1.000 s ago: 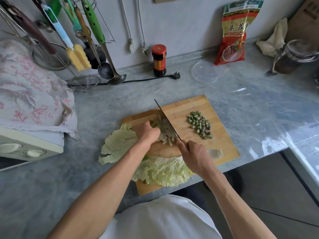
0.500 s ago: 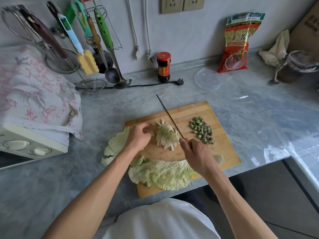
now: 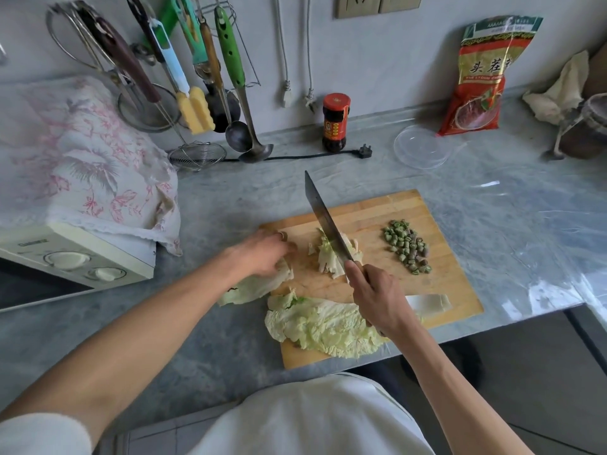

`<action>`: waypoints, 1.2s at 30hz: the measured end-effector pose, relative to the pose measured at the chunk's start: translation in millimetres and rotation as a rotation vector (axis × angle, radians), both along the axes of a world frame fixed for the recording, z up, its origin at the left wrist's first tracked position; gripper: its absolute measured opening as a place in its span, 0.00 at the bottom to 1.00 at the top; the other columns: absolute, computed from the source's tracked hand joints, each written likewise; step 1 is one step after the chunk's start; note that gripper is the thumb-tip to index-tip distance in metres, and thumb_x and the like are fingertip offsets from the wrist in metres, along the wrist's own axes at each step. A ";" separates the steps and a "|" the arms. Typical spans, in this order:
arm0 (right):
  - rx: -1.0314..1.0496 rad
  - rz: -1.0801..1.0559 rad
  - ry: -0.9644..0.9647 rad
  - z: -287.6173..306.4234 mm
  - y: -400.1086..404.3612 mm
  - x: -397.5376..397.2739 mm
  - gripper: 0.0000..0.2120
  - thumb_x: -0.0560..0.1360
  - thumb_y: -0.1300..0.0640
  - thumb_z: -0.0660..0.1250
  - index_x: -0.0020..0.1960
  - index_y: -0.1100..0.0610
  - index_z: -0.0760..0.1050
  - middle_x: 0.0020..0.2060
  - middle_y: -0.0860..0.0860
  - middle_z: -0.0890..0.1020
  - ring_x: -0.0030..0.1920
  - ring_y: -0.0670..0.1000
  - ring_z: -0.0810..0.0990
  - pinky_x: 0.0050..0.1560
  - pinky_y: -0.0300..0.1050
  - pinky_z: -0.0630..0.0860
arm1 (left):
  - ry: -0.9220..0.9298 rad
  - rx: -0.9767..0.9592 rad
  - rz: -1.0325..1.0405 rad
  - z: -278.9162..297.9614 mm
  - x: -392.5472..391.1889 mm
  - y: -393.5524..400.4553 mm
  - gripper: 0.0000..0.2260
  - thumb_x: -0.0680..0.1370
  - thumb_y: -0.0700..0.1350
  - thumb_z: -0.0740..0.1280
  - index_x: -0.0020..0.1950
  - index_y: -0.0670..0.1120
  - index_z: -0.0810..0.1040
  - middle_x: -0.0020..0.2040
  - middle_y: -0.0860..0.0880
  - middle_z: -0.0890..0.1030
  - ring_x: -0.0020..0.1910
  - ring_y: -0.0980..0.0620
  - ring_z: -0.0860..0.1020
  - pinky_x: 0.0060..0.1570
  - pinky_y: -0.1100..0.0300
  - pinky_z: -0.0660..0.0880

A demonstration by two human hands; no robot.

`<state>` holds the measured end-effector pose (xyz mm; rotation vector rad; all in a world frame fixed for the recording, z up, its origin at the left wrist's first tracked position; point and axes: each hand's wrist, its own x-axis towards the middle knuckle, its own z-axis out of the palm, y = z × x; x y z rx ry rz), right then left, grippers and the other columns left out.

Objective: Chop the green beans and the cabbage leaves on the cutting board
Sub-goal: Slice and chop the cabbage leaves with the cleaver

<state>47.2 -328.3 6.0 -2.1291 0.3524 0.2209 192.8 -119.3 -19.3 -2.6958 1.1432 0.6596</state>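
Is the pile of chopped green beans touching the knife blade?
Apart. The head view shows bare cutting board between the chopped green beans and the knife blade, which sits over the cut cabbage pieces.
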 end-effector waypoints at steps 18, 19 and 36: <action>0.005 -0.070 0.058 6.7 0.0 7.4 0.34 0.79 0.35 0.54 0.42 0.68 0.72 0.35 0.67 0.80 0.27 0.55 0.72 0.29 0.58 0.75 | 0.131 -0.058 0.016 -2.2 29.0 -23.4 0.12 0.75 0.38 0.66 0.55 0.52 0.77 0.44 0.54 0.79 0.45 0.50 0.79 0.46 0.55 0.79; 0.009 -0.069 0.059 6.7 -0.2 8.1 0.35 0.78 0.34 0.54 0.42 0.68 0.72 0.35 0.67 0.80 0.27 0.55 0.72 0.29 0.58 0.75 | 0.114 -0.054 0.012 -5.2 29.1 -22.7 0.14 0.75 0.39 0.67 0.58 0.53 0.78 0.47 0.54 0.81 0.47 0.50 0.80 0.49 0.54 0.79; 0.147 0.093 0.129 11.6 41.9 5.2 0.32 0.83 0.41 0.52 0.46 0.72 0.74 0.29 0.57 0.74 0.24 0.52 0.72 0.22 0.42 0.69 | -0.195 -0.549 0.348 -60.0 -58.8 19.8 0.12 0.75 0.51 0.65 0.54 0.52 0.84 0.60 0.48 0.83 0.60 0.44 0.80 0.60 0.51 0.77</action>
